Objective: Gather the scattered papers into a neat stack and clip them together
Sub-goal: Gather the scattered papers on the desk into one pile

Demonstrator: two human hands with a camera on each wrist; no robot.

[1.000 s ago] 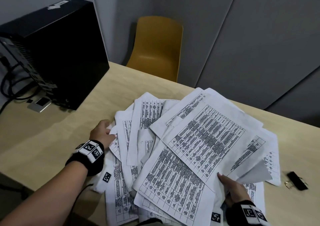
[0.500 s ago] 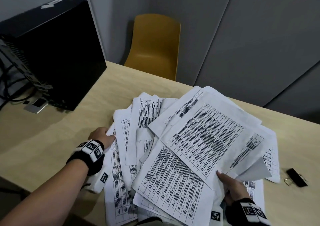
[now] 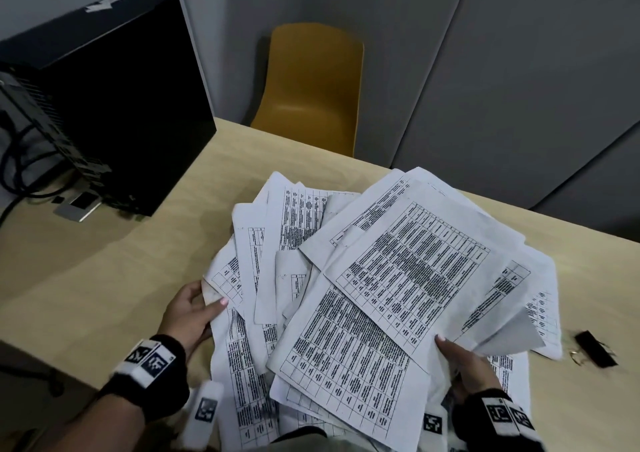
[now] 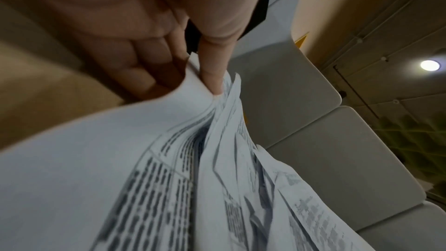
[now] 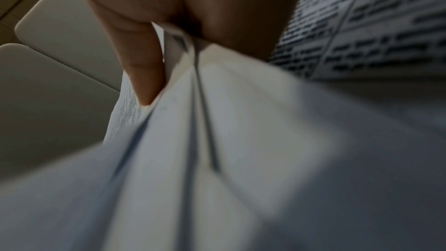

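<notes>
A fanned heap of printed papers (image 3: 398, 278) with tables covers the near middle of the wooden table (image 3: 104, 278). My left hand (image 3: 194, 309) pinches the heap's left edge, thumb on top and fingers underneath; the left wrist view shows the thumb (image 4: 214, 64) pressing the sheets (image 4: 144, 178). My right hand (image 3: 460, 358) grips the right part of the heap, thumb on the top sheet, fingers hidden beneath. In the right wrist view its thumb (image 5: 142, 72) clamps several sheet edges (image 5: 205, 140). A black binder clip (image 3: 595, 349) lies on the table to the right, apart from both hands.
A black computer tower (image 3: 114, 98) with cables (image 3: 20, 160) stands at the table's back left, a small silver device (image 3: 78, 205) at its foot. A yellow chair (image 3: 311, 87) stands behind the table against grey wall panels. Bare tabletop lies left of the papers.
My left hand has slid nearer along the heap's left edge and now pinches the sheets with the thumb on top. The right hand keeps its grip; the papers are drawn slightly closer together.
</notes>
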